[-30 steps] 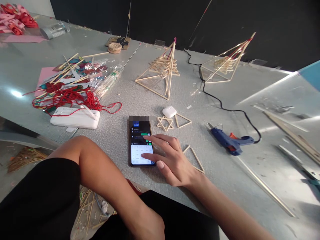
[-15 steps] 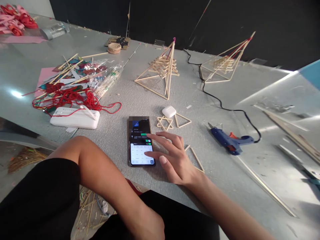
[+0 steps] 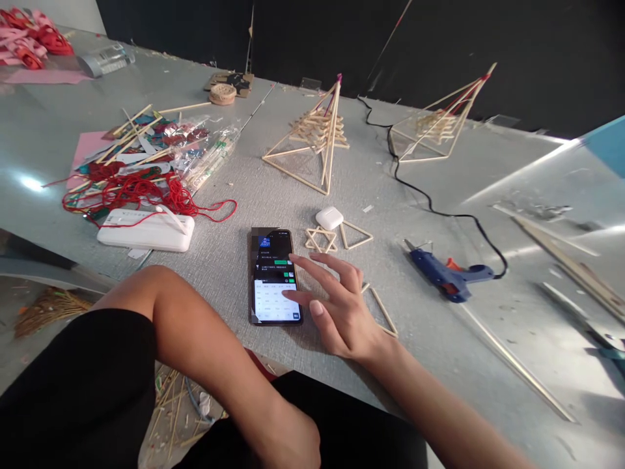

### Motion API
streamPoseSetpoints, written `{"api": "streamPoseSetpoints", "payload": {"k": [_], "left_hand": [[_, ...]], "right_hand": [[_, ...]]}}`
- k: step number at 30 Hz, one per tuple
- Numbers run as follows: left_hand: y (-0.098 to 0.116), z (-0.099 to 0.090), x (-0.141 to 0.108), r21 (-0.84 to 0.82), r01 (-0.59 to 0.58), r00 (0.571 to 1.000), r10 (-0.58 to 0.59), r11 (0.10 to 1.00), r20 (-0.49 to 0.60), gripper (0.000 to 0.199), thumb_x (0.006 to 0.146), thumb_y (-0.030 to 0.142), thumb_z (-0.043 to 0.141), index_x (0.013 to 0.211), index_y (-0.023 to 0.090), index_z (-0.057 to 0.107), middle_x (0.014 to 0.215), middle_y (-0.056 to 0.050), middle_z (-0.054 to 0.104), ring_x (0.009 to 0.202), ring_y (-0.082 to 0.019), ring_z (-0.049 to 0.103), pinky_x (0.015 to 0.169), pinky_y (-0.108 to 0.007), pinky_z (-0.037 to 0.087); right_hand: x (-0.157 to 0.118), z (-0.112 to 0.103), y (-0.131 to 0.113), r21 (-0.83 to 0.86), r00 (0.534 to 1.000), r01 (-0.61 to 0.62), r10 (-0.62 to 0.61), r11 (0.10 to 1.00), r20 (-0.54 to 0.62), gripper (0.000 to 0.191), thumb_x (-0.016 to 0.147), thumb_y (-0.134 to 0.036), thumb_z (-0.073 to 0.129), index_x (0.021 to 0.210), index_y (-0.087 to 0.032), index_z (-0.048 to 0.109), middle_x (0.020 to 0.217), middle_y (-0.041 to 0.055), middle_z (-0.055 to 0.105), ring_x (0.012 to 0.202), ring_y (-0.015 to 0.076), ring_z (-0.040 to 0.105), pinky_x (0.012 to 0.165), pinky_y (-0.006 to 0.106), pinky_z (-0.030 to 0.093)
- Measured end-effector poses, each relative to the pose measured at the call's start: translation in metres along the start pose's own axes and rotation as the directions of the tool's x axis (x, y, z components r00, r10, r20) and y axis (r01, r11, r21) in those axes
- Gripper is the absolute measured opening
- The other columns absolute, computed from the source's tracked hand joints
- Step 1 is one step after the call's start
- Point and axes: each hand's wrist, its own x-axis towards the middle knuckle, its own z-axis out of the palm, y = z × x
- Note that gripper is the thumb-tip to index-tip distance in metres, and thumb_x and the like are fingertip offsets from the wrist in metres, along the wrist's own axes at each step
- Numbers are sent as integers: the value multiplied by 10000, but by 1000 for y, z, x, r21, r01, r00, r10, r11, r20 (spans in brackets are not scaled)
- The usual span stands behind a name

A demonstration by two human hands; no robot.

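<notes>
A smartphone (image 3: 276, 303) lies face up on the table, its lit screen showing a chat and a keypad. My right hand (image 3: 342, 299) reaches over its right side with the fingers spread. The index fingertip is at the keypad; whether it touches the glass I cannot tell. Beside this hand lie a small star of sticks (image 3: 321, 241), a stick triangle (image 3: 356, 235) and a partly covered stick shape (image 3: 383, 311). A white earbud case (image 3: 329, 217) sits behind the star. My left hand (image 3: 297, 436) hangs low by my lap, its fingers hidden.
A blue glue gun (image 3: 446, 273) with a black cord lies to the right. Two stick pyramids (image 3: 326, 153) stand at the back. A white power bank (image 3: 146, 231), tangled red yarn (image 3: 141, 189) and bagged sticks (image 3: 209, 159) occupy the left. Loose sticks litter the floor (image 3: 170, 404).
My right index finger has shifted slightly up the keypad, and the other fingers have lifted a little. The phone stays in place; my left arm has hardly moved.
</notes>
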Motion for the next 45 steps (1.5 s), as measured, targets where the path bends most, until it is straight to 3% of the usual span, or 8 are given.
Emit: {"api": "streamPoseSetpoints", "payload": {"k": [7,12,20,28,35,37,41,45], "left_hand": [[5,8,2,45,-21,1000,22,999,-11,613,594,415,760,387,247,208,424,39,-127,397,-174,-72,373,-354,64],[9,16,4,76,-20,998,25,997,-62,487,485,396,710,401,274,247,379,64,3,348,-169,14,347,-358,121],[9,19,6,94,-23,997,29,995,-70,830,474,562,762,389,205,18,342,15,-93,353,-169,-6,358,-355,110],[6,17,5,74,-20,999,23,997,-41,809,502,579,796,316,233,89,380,19,-148,391,-167,-54,379,-350,58],[3,8,-1,119,14,999,-8,993,-51,1040,493,664,809,353,176,-99,338,-8,-209,362,-162,-74,370,-350,41],[4,9,0,149,22,998,-13,989,-61,1086,487,688,791,391,154,-149,331,-18,-216,346,-159,-70,362,-350,46],[7,14,6,199,28,997,-12,980,-79,1060,462,703,755,404,153,-149,331,-11,-170,329,-152,-37,336,-343,90],[8,18,8,207,13,995,8,978,-100,976,504,692,732,373,176,-87,350,-7,-129,342,-164,5,342,-347,117]], "right_hand": [[9,7,-4,-20,999,18,-17,1000,33,439,1088,-316,343,1365,-242,675,1733,106,380,1477,388,443,1118,581,408],[14,10,-7,-20,999,-15,16,1000,41,418,1084,-300,342,1351,-240,658,1714,132,399,1494,391,427,1104,580,401],[11,7,-5,-21,999,-36,36,999,-12,388,1048,-199,366,1219,-238,713,1620,132,517,1450,377,469,1099,608,399],[6,5,-4,-17,988,-104,101,994,-119,400,1047,-177,379,1133,-260,760,1553,81,591,1385,351,524,1105,612,413],[10,7,-6,-36,999,-29,30,999,29,418,1068,-245,387,1269,-262,753,1656,100,499,1433,381,490,1061,598,436],[9,6,-6,-31,1000,-21,21,999,7,414,1057,-228,396,1252,-272,759,1648,90,511,1426,374,501,1060,596,433],[1,0,-2,-4,993,-53,52,999,-104,407,1009,-163,433,1150,-304,788,1552,34,610,1353,349,556,1065,592,426],[-2,-2,-2,2,993,-76,76,997,-86,413,1001,-142,439,1157,-303,787,1565,37,598,1362,348,546,1054,587,433]]}}
